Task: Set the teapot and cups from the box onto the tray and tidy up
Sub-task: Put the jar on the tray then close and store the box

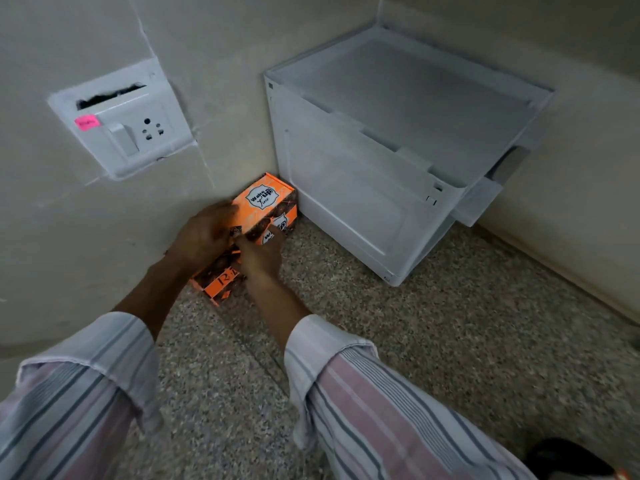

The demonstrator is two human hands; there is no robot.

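An orange and black printed cardboard box [265, 199] lies on the speckled floor, pushed against the wall on the left and close to a white storage bin. My left hand [202, 233] rests on its top near the wall side. My right hand [261, 252] grips its front side, with a finger pressed against the printed face. Both hands hold the box. The box's near end with black lettering [221, 284] shows below my wrists. No teapot, cups or tray are in view.
A white plastic storage bin [381, 161] with a closed lid stands in the corner to the right of the box. A wall socket plate [121, 123] with a pink sticker sits on the left wall. Speckled floor [450, 323] spreads to the right. A dark object [568, 459] sits at the bottom right.
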